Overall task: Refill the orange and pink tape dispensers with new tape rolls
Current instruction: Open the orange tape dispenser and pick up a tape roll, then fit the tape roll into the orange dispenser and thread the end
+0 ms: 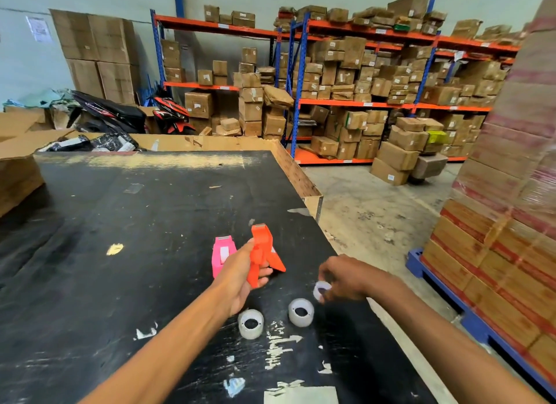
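Note:
My left hand point(237, 278) grips the orange tape dispenser point(263, 251) and holds it tilted just above the black table point(120, 253). The pink tape dispenser point(222, 254) lies on the table right behind that hand. My right hand point(346, 278) pinches a small whitish ring point(321, 290), a tape core or thin roll, near the table's right edge. Two clear tape rolls rest flat on the table below both hands: one point(251, 324) under my left wrist, the other point(301, 312) beside the held ring.
The table's right edge point(319, 220) drops to a concrete floor. A wrapped pallet of boxes point(505, 223) stands close on the right. Shelves full of cardboard parcels point(361, 81) fill the background. Flat cardboard and bags point(90, 143) lie beyond the table's far edge.

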`<state>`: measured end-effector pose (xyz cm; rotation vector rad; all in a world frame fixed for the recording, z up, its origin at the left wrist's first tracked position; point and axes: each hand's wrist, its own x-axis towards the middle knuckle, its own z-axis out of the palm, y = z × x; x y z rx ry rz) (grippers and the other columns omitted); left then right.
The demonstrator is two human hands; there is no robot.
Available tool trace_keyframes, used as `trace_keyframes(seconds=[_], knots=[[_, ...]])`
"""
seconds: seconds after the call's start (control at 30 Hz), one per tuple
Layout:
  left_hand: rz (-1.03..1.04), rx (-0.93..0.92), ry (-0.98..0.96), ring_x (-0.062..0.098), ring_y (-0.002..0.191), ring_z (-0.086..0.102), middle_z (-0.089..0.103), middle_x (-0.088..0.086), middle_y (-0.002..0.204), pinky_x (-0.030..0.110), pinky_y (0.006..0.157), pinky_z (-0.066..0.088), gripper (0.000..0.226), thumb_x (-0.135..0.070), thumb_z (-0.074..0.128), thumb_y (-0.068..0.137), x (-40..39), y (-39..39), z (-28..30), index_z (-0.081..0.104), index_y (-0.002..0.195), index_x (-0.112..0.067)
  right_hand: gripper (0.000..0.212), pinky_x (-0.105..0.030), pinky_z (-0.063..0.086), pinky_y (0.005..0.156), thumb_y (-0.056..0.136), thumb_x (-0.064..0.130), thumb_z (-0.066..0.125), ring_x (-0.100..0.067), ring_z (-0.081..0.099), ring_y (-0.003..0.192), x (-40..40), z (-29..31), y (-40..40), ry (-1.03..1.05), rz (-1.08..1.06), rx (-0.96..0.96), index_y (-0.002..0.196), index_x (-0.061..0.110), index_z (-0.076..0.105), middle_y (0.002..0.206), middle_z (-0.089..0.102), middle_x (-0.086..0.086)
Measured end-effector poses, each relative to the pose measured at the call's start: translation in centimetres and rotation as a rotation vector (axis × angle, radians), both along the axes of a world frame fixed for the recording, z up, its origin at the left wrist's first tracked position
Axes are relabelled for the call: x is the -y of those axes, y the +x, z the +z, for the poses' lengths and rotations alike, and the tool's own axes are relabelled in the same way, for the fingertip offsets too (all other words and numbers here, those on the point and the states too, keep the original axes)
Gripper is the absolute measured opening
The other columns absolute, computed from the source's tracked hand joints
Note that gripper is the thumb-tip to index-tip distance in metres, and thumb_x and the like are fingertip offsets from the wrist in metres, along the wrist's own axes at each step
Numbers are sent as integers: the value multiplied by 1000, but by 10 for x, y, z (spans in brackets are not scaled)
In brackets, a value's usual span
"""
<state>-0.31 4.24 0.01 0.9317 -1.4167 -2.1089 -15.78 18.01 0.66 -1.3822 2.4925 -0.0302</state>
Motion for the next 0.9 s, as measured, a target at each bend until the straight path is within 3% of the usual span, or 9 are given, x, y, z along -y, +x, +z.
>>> trace_keyframes(seconds=[0.07,0.17,0.27,0.4,0.57,0.63,0.7,0.77,0.9], knots=[[-16,-18,3,19,68,61,69,3,64,29,66,48,30,-33,44,96,0,0,-1,66,90,-12,41,-35,49,77,74,36,76,-29,62,95,-6,-7,1,133,-18,-20,107,18,62,112,60,-8],[-30,-55,-22,19,75,61,71,5,77,26,68,45,31,-32,44,97,2,3,-6,69,92,-15,52,-36,48,83,77,36,75,-32,59,106,-8,-10,8,196,-5,-18,122,18,56,125,53,-11],[-26,-51,-59,18,84,59,70,5,88,29,78,44,29,-33,45,97,2,9,-8,70,92,-19,66,-37,51,89,72,38,78,-31,57,110,-3,-8,7,230,-11,-25,131,24,52,130,51,-10],[-34,-52,-59,19,83,59,70,4,84,31,75,46,25,-30,49,95,3,15,-6,68,86,-18,81,-38,43,94,64,54,78,-28,38,118,10,-2,15,232,80,-76,135,31,45,131,50,-4],[-23,-49,-54,18,77,62,73,-3,61,32,75,50,23,-29,52,94,6,20,-9,67,84,-15,75,-42,48,88,69,48,78,-29,43,115,23,-11,37,179,120,20,134,27,47,128,54,-4],[-21,-53,-64,19,79,64,74,0,66,34,78,52,22,-28,53,93,8,25,-11,67,88,-11,70,-41,50,89,72,41,78,-30,52,112,28,-17,35,136,118,56,133,26,47,126,54,-7],[-20,-45,-72,22,85,66,75,8,84,37,85,53,25,-28,55,92,12,30,-11,68,94,-7,65,-42,52,88,73,36,78,-30,59,105,29,-17,31,31,95,139,130,24,49,120,59,-8],[-16,-38,-78,24,88,65,73,14,94,40,89,53,29,-28,57,91,15,36,-10,69,99,-3,52,-41,52,84,74,27,77,-31,66,93,29,-8,27,-170,63,339,121,19,56,107,68,-13],[-10,-55,-103,23,83,63,74,8,81,38,82,54,30,-29,58,90,22,46,-6,73,94,-4,47,-28,52,78,78,14,76,-22,64,80,32,18,32,-519,50,797,122,11,58,97,71,-19]])
